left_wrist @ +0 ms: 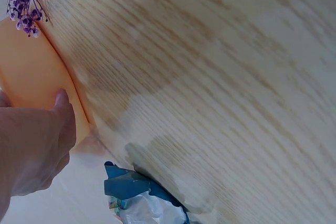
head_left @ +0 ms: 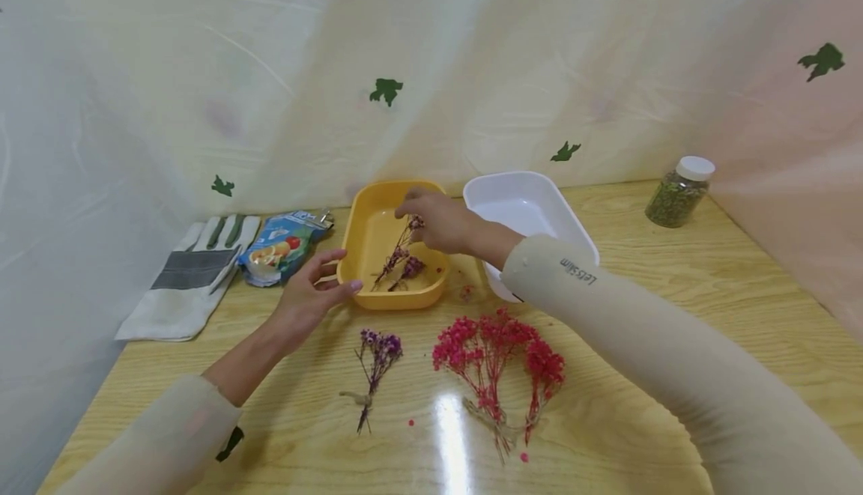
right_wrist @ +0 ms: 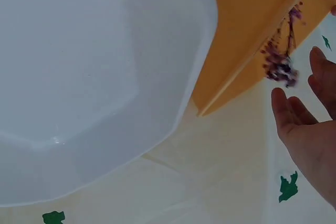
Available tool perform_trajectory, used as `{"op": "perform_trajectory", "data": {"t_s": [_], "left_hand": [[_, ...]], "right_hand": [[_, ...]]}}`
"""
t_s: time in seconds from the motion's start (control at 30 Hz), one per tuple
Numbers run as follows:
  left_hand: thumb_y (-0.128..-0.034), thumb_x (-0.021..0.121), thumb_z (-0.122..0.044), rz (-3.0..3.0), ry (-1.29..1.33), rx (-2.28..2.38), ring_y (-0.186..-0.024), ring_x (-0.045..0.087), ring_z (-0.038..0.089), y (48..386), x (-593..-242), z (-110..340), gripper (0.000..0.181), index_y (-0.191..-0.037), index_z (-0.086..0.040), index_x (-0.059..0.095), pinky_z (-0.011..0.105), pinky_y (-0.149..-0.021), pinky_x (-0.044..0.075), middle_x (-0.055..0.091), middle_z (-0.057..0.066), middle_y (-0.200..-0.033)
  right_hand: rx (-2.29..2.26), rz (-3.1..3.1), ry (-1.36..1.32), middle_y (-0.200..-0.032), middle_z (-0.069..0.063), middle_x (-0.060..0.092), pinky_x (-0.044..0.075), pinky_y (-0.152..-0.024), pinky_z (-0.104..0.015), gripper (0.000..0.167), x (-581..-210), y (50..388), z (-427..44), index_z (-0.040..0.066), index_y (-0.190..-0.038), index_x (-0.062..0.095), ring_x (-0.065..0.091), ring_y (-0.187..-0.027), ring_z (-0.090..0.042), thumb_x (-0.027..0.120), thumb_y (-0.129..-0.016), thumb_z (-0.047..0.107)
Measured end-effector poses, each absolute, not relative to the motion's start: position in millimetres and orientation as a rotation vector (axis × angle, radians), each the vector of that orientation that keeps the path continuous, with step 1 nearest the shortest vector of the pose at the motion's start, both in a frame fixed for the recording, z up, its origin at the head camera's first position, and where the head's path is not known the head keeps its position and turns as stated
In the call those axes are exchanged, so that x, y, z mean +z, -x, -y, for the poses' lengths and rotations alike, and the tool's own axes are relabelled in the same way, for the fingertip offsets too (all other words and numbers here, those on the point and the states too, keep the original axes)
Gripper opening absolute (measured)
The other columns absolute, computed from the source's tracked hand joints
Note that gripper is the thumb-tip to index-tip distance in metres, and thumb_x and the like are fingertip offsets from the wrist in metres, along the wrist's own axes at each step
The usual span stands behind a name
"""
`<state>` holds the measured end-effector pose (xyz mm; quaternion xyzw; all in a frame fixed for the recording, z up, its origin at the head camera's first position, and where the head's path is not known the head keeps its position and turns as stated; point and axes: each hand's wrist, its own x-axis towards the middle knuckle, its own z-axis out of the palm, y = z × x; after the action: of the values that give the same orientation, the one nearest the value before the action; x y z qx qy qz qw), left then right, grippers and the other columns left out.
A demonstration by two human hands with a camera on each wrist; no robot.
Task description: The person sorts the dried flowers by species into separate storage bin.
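Note:
Purple dried flowers (head_left: 398, 257) lie slanted inside the yellow tray (head_left: 394, 300). Above its right part is my right hand (head_left: 441, 222); the right wrist view shows this hand (right_wrist: 310, 114) with fingers apart, close to a purple flower head (right_wrist: 281, 69) and not visibly gripping it. At the tray's front left corner, my left hand (head_left: 310, 296) touches the rim with thumb and fingers loosely spread. The left wrist view has this hand (left_wrist: 39, 142) against the tray's outer wall (left_wrist: 39, 72).
A white tray (head_left: 522, 207) stands right of the yellow one. Nearer me lie a purple bunch (head_left: 374, 368) and red bunches (head_left: 495, 353). Gloves (head_left: 192, 278) and a blue packet (head_left: 279, 248) are at the left, a lidded jar (head_left: 679, 194) at the far right.

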<state>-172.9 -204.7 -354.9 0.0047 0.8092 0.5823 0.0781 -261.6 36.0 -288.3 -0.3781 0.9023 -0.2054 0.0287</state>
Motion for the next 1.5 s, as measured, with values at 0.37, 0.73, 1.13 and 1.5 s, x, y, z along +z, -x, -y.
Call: {"op": "perform_trajectory", "data": {"t_s": [0.37, 0.73, 1.13, 1.5], "left_hand": [[-0.0889, 0.07, -0.029, -2.426, -0.015, 1.734, -0.124, 0.048, 0.036, 174, -355, 205, 0.07, -0.147, -0.013, 0.035, 0.045, -0.096, 0.048, 0.042, 0.019, -0.142], [-0.0905, 0.069, -0.026, -2.385, -0.061, 1.789, -0.123, 0.05, 0.036, 174, -355, 205, 0.069, -0.147, -0.011, 0.033, 0.042, -0.095, 0.049, 0.042, 0.02, -0.141], [-0.0903, 0.069, -0.027, -2.403, -0.058, 1.759, -0.123, 0.049, 0.036, 173, -356, 206, 0.07, -0.148, -0.01, 0.033, 0.044, -0.095, 0.049, 0.041, 0.021, -0.142], [-0.0905, 0.069, -0.025, -2.401, -0.074, 1.779, -0.124, 0.049, 0.036, 173, -357, 206, 0.068, -0.147, -0.01, 0.034, 0.041, -0.092, 0.051, 0.042, 0.021, -0.14]], "right_hand": [[-0.751, -2.744, 1.438, -0.124, -0.015, 0.055, 0.045, -0.096, -0.037, 0.033, -287, 237, -35, 0.005, -0.122, 0.064, 0.051, -0.114, -0.027, 0.068, -0.088, 0.005], [-0.818, -2.554, 1.591, -0.117, -0.006, 0.056, 0.046, -0.091, -0.026, 0.036, -297, 196, -29, 0.009, -0.123, 0.064, 0.053, -0.106, -0.017, 0.071, -0.088, 0.01], [-0.815, -2.459, 1.668, -0.123, -0.007, 0.057, 0.043, -0.098, -0.028, 0.036, -314, 176, -26, 0.01, -0.124, 0.064, 0.052, -0.112, -0.018, 0.069, -0.089, 0.01], [-0.791, -2.356, 1.624, -0.124, -0.005, 0.056, 0.041, -0.097, -0.022, 0.04, -333, 162, -18, 0.011, -0.127, 0.061, 0.052, -0.112, -0.014, 0.07, -0.088, 0.015]]}}
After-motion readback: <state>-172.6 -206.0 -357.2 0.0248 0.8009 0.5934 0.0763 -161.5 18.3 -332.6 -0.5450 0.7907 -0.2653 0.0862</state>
